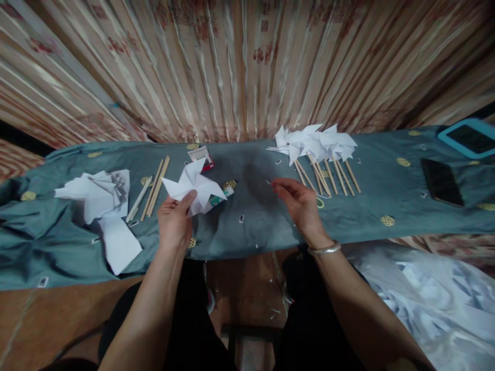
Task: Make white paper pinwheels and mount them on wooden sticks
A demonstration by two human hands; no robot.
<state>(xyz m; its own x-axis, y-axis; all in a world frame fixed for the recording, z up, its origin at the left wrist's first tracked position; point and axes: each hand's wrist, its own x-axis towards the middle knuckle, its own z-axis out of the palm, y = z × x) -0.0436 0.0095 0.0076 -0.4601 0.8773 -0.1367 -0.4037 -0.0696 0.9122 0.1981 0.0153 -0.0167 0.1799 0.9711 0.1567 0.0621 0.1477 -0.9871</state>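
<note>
My left hand point(175, 219) is closed on a white paper pinwheel point(193, 181), its thumb pressing near the middle of the folded blades. To the right, over the cloth, my right hand point(300, 207) pinches a thin pin point(268, 182) between thumb and fingertips, apart from the pinwheel. Just behind the pinwheel lies an opened red and white box point(208, 164). A green and white tube-like item point(221, 196) is partly hidden by the blades. Beyond my right hand, several white pinwheels on sticks point(323, 141) lie overlapped in a row.
Bare wooden sticks point(155, 193) and whitish rods point(139, 198) lie left, beside folded paper pieces point(96, 193) and a loose sheet point(120, 247). A dark phone point(442, 181) and a blue-framed device point(460, 135) are far right. A plastic bag point(429, 293) of paper stands below the table edge.
</note>
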